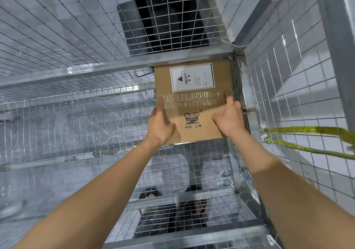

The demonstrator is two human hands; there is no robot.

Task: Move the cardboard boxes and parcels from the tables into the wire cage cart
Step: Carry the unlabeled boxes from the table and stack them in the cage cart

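Note:
A brown cardboard box (pixel 192 102) with a white HEAVY label and clear tape across its top lies on the mesh floor of the wire cage cart (pixel 76 114), pushed into the far right corner. My left hand (pixel 159 125) rests on the box's near left edge with its fingers straight. Over the near right part of the box, my right hand (pixel 229 118) lies flat with fingers spread, next to the cage's right corner post. Both my arms reach down into the cage from above.
The cart's galvanised mesh walls rise on all sides, with a steel crossbar (pixel 115 66) just beyond the box. A yellow-green strap (pixel 307 139) runs along the right wall. My feet in dark sandals (pixel 172 200) show through the near mesh. The cage floor left of the box is bare mesh.

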